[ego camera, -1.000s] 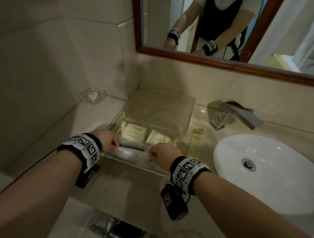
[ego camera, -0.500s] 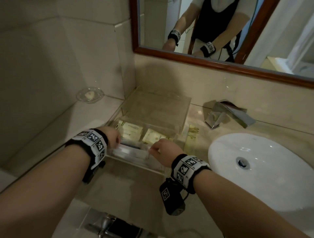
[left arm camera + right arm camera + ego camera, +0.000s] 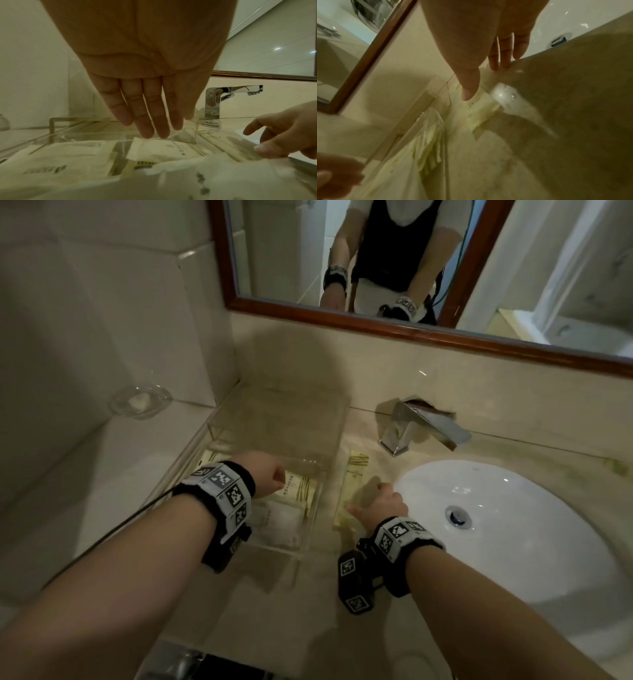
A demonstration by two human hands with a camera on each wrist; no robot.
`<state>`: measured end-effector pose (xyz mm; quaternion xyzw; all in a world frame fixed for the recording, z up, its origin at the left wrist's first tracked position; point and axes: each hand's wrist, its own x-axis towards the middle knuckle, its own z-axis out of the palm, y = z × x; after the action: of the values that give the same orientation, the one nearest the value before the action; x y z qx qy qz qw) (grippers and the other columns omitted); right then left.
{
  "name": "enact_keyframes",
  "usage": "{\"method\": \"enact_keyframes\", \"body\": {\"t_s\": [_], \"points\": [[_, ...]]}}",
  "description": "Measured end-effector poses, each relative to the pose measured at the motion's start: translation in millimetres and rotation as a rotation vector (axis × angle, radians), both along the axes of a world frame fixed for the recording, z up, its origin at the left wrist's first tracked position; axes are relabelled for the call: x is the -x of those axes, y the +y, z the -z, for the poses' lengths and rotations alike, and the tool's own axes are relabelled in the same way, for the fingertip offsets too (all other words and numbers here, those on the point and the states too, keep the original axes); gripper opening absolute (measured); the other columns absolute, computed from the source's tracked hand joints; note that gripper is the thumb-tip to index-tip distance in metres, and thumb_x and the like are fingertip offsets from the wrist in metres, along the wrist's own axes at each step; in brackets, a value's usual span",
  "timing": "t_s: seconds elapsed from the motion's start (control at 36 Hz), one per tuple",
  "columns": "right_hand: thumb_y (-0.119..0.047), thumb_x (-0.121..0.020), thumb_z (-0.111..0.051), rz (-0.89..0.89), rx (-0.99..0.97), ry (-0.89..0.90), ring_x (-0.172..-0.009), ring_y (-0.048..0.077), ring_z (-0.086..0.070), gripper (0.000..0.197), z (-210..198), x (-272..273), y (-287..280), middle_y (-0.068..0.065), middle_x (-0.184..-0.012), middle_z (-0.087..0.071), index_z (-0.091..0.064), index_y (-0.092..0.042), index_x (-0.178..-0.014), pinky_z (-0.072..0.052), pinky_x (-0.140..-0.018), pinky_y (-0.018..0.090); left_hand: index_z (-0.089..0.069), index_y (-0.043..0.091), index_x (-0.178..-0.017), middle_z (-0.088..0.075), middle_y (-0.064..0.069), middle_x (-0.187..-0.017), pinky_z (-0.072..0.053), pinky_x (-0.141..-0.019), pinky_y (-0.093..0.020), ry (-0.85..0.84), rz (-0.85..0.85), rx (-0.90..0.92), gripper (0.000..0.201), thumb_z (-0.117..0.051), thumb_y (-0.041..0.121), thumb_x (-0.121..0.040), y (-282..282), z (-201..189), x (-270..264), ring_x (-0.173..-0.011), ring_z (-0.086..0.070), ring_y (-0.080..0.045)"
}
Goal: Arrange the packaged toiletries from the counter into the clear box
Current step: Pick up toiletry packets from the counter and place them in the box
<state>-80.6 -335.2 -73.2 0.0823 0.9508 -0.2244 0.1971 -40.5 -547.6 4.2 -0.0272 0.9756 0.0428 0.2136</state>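
Left hand is over the clear box, fingers straight and together, tips just above a cream packet inside – holding nothing. The box sits on the counter left of the sink, with several cream and white packets lying flat in it. Right hand is down on the counter between box and sink, thumb and fingers spread either side of a long packet lying just outside the box's right wall – fingertips touch it, but grip isn't closed as far as the blurred wrist view shows. Tap behind.
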Motion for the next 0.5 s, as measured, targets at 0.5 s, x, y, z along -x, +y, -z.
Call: {"method": "enact_keyframes", "body": {"t_s": [0.5], "points": [[-0.037,-0.081,-0.062,-0.107,-0.181,-0.056,-0.128,0.033,-0.042,0.071,1,14,-19,0.014,-0.139,-0.043,-0.033,-0.009,-0.139,-0.037,-0.107,0.041,-0.062,0.024,-0.119,-0.065,0.003,-0.121,-0.046,-0.091,-0.029,-0.008,0.019,-0.059,0.029,-0.048,0.033,-0.095,7,8,1,-0.110,-0.059,-0.017]]}}
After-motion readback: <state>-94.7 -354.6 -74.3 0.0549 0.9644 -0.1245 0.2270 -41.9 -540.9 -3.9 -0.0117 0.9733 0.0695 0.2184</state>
